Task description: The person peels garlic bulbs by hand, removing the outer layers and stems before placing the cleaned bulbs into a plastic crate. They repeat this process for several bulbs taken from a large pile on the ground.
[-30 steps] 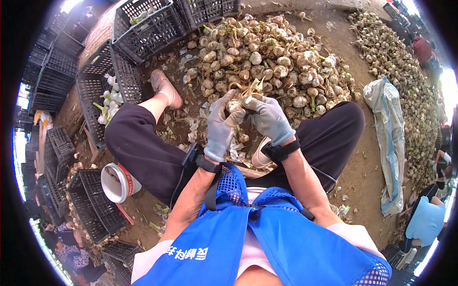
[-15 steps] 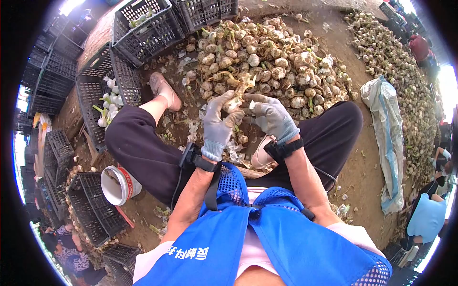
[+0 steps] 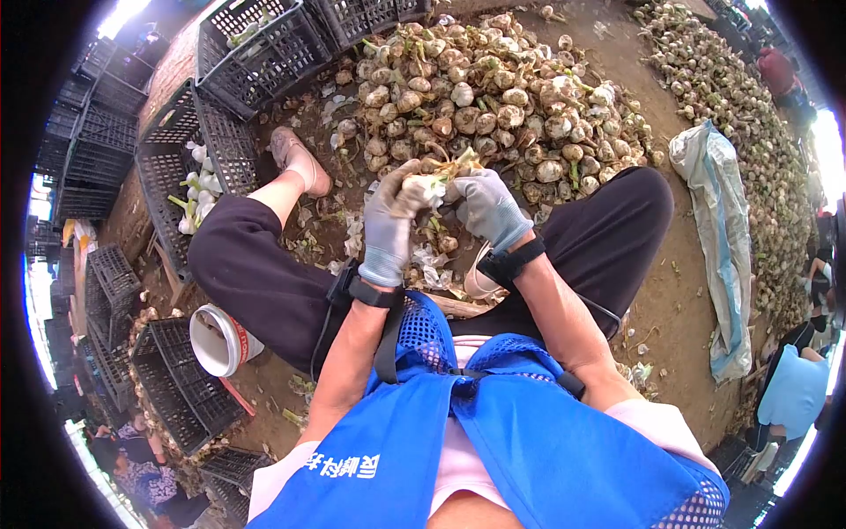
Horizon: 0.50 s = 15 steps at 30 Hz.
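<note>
Earthen floor (image 3: 679, 309): garlic work in progress.
Left hand (image 3: 394, 210), gloved, pinching one garlic bulb (image 3: 430, 188), white side bared; right hand (image 3: 487, 204), gloved, pinching its dry outer skins (image 3: 462, 165). Step, apparently: peeling; next move calls for steady left grip, skins drawn away. Beyond: unpeeled garlic heap (image 3: 502, 101); black plastic crate (image 3: 220, 145) holding white bulbs (image 3: 204, 187); bucket (image 3: 211, 341), left.
</note>
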### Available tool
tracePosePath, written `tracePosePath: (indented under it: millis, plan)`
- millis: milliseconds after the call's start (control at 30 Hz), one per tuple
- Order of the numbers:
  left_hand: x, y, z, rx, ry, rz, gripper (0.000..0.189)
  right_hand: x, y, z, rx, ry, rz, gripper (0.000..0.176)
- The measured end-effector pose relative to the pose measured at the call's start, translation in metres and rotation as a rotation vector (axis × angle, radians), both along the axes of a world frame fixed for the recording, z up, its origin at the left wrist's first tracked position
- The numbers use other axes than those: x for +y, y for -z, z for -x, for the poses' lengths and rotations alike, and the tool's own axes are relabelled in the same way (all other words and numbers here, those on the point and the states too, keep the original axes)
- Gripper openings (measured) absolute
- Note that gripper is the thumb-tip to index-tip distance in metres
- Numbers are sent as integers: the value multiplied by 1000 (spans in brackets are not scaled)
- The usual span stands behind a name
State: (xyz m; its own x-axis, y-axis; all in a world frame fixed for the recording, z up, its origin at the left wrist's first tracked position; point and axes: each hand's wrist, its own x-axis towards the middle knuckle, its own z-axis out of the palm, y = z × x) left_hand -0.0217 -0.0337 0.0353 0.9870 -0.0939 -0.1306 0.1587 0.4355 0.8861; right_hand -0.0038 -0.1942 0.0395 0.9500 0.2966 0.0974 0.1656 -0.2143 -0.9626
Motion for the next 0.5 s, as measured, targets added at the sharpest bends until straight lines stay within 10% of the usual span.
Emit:
tracePosePath:
  millis: [133,233,500]
  plan:
    - [5,2,-1,348,-72,370,40,3,16,-7,-398,42,24,12]
    - [15,21,-6,259,98,441,40,6,-2,-3,385,112,-298,15]
    - [9,1,-5,89,-118,223,23,4,-21,6,592,121,-684,40]
